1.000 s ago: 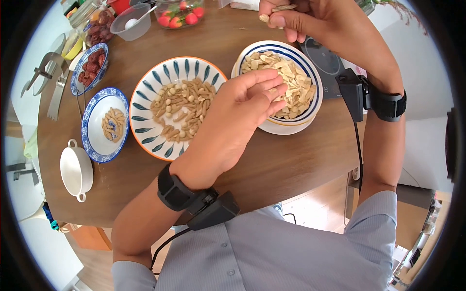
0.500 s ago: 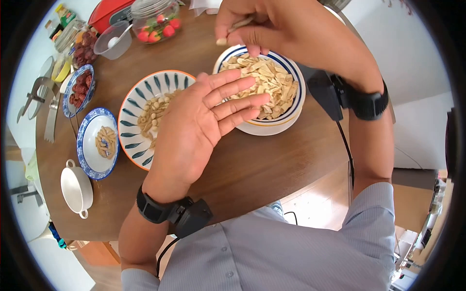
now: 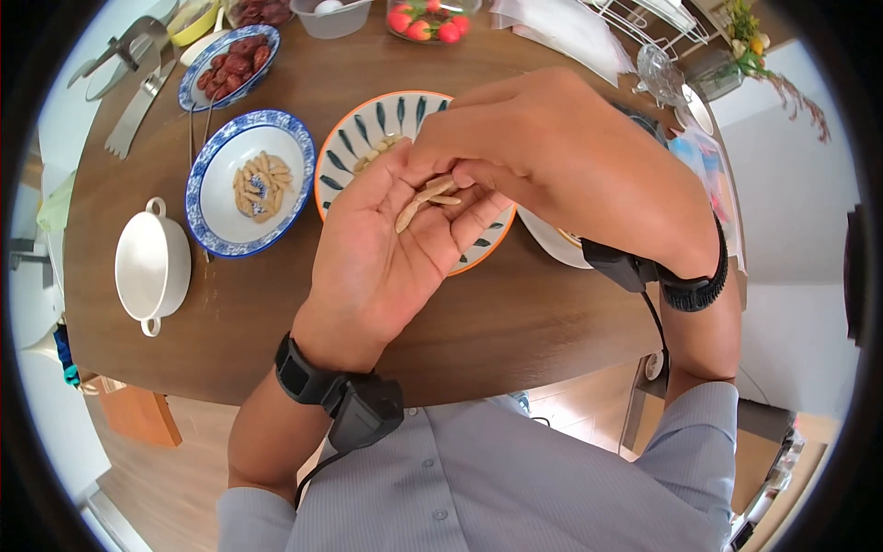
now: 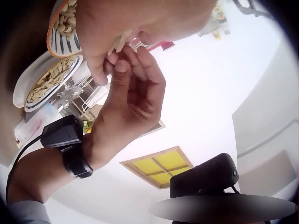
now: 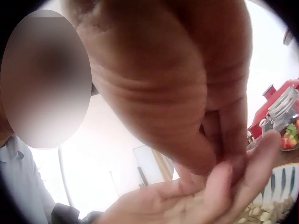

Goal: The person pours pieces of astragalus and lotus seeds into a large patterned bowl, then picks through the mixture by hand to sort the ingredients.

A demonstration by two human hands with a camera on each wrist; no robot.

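My left hand is held palm up above the table, fingers extended. Several slender tan dried root pieces lie across its palm and finger bases. From above, my right hand reaches down, its curled fingers and thumb pinching at the ends of the pieces; its fingertips are partly hidden. Behind the hands sits a plate with teal strokes and an orange rim. In the left wrist view this plate holds round pale seeds. Pale dried slices fill another plate, mostly hidden by my right hand in the head view.
A blue-rimmed bowl at the left holds more root pieces. Around it are a white two-handled bowl, a dish of dried red dates and a metal utensil. Strawberries in a clear jar stand at the back.
My right hand has come down and left from over the slices to my left palm. Root pieces now show on that palm, which was bare half a second ago. The head view has shifted.
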